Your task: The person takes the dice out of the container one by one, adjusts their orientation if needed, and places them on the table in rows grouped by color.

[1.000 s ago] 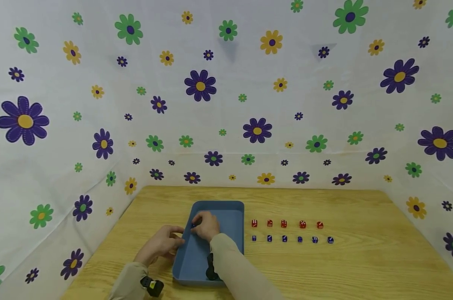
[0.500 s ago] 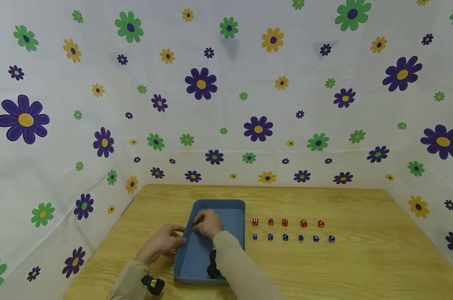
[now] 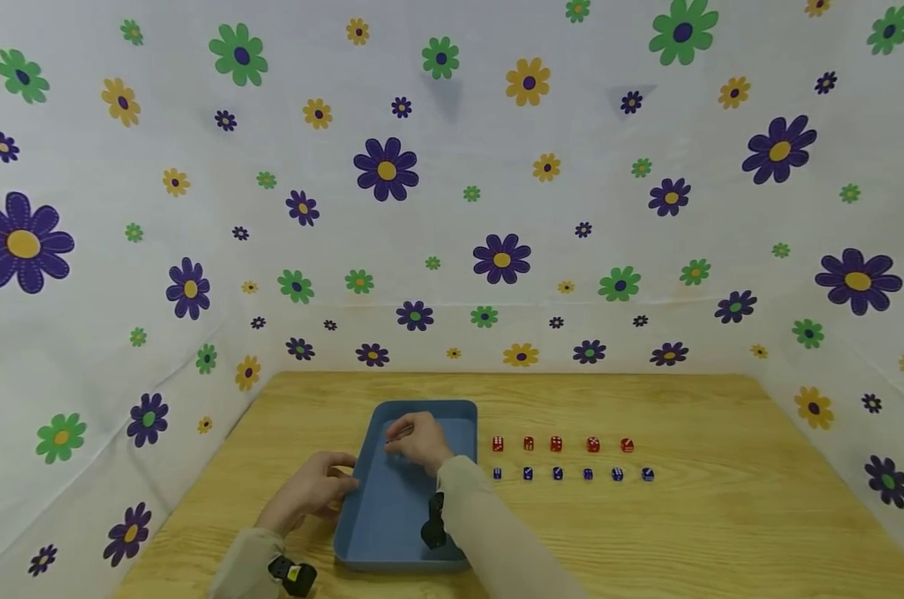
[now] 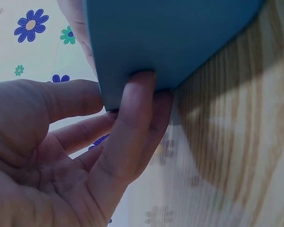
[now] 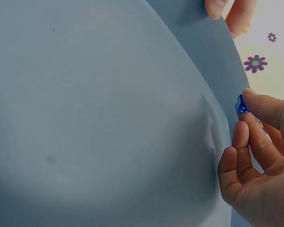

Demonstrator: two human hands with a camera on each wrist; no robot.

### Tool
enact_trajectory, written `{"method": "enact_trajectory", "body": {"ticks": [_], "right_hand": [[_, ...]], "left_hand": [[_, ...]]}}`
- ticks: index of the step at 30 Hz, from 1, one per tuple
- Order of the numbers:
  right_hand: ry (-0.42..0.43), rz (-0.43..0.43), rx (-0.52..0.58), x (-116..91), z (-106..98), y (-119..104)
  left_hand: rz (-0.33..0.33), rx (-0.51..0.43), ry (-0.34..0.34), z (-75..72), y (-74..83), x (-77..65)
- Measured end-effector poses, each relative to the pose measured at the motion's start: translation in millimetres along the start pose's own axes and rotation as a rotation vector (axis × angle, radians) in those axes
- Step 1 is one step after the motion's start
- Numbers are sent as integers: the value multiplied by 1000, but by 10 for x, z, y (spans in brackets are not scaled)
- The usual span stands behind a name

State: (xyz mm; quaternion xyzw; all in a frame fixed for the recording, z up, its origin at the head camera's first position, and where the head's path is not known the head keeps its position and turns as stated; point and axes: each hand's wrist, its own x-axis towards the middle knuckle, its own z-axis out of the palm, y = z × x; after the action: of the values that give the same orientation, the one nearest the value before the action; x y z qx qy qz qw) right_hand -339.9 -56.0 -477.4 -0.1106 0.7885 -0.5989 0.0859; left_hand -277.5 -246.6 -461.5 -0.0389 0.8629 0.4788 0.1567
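A blue die (image 5: 242, 104) is pinched between the thumb and index finger of my right hand (image 3: 420, 441). That hand is over the far left part of a shallow blue tray (image 3: 402, 532); in the head view its fingers hide the die. My left hand (image 3: 313, 491) grips the tray's left wall, thumb at the rim and fingers (image 4: 137, 104) against the outer face. On the table to the right of the tray lie a row of red dice (image 3: 556, 444) and, nearer to me, a row of blue dice (image 3: 558, 473).
The tray stands on a wood-grain table (image 3: 691, 532). White cloth (image 3: 452, 216) printed with flowers encloses the back and both sides. A dark camera is strapped to each wrist, and the right one (image 3: 434, 524) hangs over the tray's near part.
My right hand has drawn back from the tray's left wall, a little to the right. The left hand keeps its hold on the tray. The head view has shifted slightly.
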Motion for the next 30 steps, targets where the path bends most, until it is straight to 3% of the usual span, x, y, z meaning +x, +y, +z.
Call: {"method": "enact_trajectory", "body": {"ticks": [15,30], "right_hand": [[-89,-79,-2,-234,-404,-348],[-76,-124,-35,-393,-836,-375]], "left_hand": [[-35,12,-4,-19,-34,-1],[-21,-5,-36,-25,-16,12]]}}
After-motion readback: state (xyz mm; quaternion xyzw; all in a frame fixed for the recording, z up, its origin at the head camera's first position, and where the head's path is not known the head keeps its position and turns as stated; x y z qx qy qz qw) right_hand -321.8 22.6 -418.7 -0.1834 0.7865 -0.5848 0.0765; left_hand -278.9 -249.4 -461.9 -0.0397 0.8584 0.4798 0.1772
